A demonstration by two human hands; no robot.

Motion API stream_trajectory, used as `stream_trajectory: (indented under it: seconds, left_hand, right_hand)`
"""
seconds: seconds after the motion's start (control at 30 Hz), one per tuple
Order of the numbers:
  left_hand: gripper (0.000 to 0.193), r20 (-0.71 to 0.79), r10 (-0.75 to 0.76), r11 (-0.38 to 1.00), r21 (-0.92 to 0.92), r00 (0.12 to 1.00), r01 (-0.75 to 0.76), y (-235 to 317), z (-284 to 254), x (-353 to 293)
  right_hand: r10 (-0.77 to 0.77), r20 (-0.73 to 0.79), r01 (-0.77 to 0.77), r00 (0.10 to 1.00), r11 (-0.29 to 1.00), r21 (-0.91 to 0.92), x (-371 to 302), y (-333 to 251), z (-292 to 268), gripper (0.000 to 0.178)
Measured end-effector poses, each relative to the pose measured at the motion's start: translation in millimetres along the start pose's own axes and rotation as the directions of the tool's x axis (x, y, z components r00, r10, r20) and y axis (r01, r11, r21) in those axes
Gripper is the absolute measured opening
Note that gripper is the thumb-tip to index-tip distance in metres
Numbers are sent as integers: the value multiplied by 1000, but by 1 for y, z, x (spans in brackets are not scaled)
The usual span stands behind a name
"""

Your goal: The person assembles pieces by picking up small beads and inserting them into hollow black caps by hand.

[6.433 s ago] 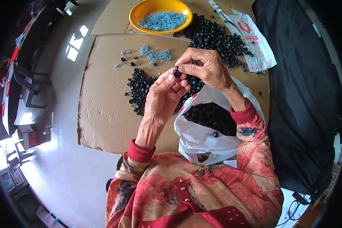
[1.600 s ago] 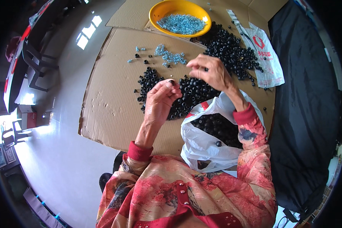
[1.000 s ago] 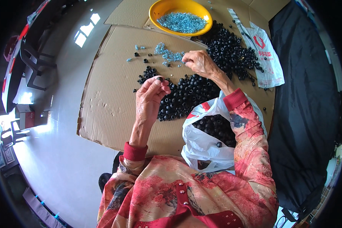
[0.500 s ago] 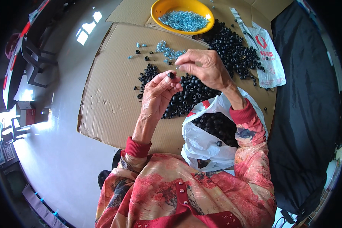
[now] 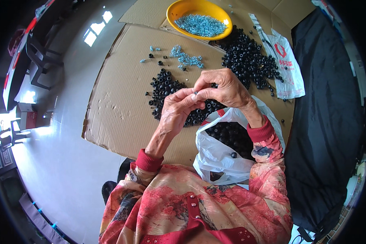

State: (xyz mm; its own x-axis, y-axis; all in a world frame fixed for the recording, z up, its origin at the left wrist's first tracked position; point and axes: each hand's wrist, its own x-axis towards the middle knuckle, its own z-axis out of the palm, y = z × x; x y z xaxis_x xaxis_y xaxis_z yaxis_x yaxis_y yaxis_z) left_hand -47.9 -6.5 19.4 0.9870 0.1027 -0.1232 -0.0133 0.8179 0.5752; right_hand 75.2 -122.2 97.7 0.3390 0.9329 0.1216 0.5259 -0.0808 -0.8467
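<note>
My left hand (image 5: pixel 178 106) is closed in a pinch on a small black hollow round piece (image 5: pixel 196 93), mostly covered by fingertips now. My right hand (image 5: pixel 223 87) meets it there, thumb and forefinger pressed together at the piece; anything between them is hidden. Beneath both hands spreads a heap of similar black pieces (image 5: pixel 163 86) on a cardboard sheet (image 5: pixel 114 97). Just beyond lie small pale-blue translucent pieces (image 5: pixel 189 60). Below my right wrist, a white plastic bag (image 5: pixel 215 156) stands open with more black pieces inside.
A yellow bowl (image 5: pixel 173 18) of pale-blue pieces stands at the far side. Right of it lie another black heap (image 5: pixel 248 57) and a flat white printed bag (image 5: pixel 290 77). Black cloth (image 5: pixel 327 110) hangs along the right. Dark chairs (image 5: pixel 38 65) stand on the floor at left.
My right hand has come down and toward me, closing the gap to my left hand. Both hands now touch at the black piece, whose open end showed before. The view has shifted slightly.
</note>
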Motion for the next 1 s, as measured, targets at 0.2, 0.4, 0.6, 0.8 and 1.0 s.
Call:
stream_trajectory:
  seconds: [0.2,0.4,0.6,0.8,1.0]
  left_hand:
    - [19,10,-15,998,-58,1000,15,-4,0,1]
    - [20,26,13,997,-70,1000,-11,1,-2,3]
    - [21,-60,61,996,-63,996,-65,4,-16,-3]
    - [22,-90,122,991,-45,988,-126,13,-30,-3]
    - [27,-43,130,975,-175,991,-135,17,-35,0]
  right_hand:
    - [214,50,-217,975,900,377,-6,13,0,13]
    - [267,1,-241,964,867,435,-1,13,-4,11]
    - [-119,-171,46,978,922,-384,25,64,12,10]
    - [-141,-157,34,977,841,-541,51,116,36,10]
    - [-55,-86,-15,995,755,-655,59,120,43,5]
